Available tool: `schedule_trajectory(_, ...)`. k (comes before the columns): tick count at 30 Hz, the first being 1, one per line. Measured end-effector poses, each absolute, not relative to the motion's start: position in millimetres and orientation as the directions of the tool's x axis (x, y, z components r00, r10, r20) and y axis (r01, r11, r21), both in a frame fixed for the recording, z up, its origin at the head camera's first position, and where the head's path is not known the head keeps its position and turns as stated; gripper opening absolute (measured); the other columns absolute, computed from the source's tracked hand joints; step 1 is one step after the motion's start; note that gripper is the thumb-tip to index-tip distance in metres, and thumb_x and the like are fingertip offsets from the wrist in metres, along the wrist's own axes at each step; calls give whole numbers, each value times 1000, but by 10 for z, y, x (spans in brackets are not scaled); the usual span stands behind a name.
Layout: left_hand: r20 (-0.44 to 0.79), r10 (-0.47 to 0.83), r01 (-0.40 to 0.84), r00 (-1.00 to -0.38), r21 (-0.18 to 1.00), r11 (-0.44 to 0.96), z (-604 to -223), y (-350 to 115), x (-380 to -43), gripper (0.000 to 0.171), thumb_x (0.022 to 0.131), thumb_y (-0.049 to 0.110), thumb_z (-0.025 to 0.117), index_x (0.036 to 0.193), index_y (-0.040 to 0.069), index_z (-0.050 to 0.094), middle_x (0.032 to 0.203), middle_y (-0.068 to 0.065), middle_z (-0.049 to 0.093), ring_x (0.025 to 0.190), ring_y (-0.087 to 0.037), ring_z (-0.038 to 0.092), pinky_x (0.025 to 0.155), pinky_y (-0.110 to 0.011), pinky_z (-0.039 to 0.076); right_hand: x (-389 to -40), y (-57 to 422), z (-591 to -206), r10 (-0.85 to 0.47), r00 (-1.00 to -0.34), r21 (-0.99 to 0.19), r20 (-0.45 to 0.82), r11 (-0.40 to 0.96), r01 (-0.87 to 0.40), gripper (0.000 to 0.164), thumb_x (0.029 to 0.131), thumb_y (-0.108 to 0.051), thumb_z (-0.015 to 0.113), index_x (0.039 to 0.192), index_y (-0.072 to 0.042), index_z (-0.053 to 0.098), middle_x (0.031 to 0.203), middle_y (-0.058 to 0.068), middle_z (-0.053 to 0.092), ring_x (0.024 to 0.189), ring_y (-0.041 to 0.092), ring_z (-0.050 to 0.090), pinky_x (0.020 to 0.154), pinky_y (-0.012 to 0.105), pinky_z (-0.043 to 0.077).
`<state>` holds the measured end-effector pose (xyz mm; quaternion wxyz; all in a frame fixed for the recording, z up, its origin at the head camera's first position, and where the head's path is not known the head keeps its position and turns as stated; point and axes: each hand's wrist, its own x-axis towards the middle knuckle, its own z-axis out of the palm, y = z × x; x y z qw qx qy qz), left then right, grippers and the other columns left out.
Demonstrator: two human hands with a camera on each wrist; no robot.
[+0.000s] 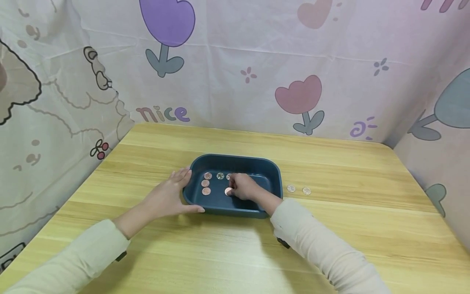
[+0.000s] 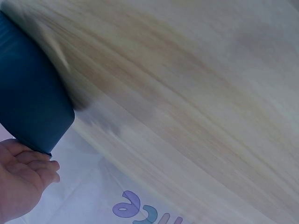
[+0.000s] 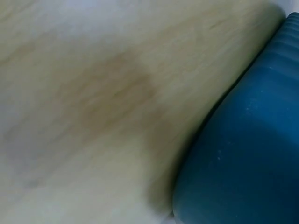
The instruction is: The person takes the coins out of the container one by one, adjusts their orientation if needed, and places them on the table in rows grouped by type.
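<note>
Behind the wood-grain worktop (image 1: 205, 253) hangs a flower-printed cloth (image 1: 227, 49), and before it my left hand (image 1: 169, 197) holds the left end of the dark blue tray (image 1: 235, 212), with thumb and fingers set wide apart. My right hand (image 1: 245, 187), its fingers narrowed to a pinch, holds a copper-coloured coin (image 1: 228, 191) low inside the tray, near the middle, while two pale coins (image 1: 291, 188) lie outside to the right. I think it is best to keep this coin flat while loosening the pinch, then lift straight up, so that the neighbouring coins (image 1: 220, 176) are not brushed.
</note>
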<state>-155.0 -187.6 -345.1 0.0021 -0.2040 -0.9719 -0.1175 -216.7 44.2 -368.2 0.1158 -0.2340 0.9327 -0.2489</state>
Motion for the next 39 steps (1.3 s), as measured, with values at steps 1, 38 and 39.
schedule_trajectory(1, 51, 396, 397, -917, 227, 889, -3452, -1875, -1551, 113, 64, 72, 65, 139, -7, 34, 148, -25, 28, 135, -45, 28, 108, -55, 29, -2160, 446, -3678, -487, -868, -522, -101, 768, -370, 18, 83, -16, 70, 76, -5, 58, 64, -1, 49, 59, 11, 42, 55, 20, 35)
schedule_trajectory(38, 58, 396, 399, -916, 208, 893, -3451, -1864, -1548, 114, 63, 72, 66, 138, -8, 35, 147, -25, 30, 135, -43, 29, 108, -54, 30, -1761, 1275, -3181, -259, -964, -859, -59, 506, -83, 14, 88, -12, 61, 84, 1, 64, 63, 3, 53, 56, 14, 47, 54, 24, 43)
schedule_trajectory(39, 58, 396, 399, -917, 209, 893, -3451, -1866, -1547, 114, 63, 72, 66, 138, -8, 35, 148, -25, 30, 135, -43, 29, 108, -54, 30, -1753, 1312, -3177, -251, -966, -863, -66, 501, -71, 14, 88, -12, 61, 84, 1, 63, 64, 3, 53, 57, 14, 47, 54, 24, 44)
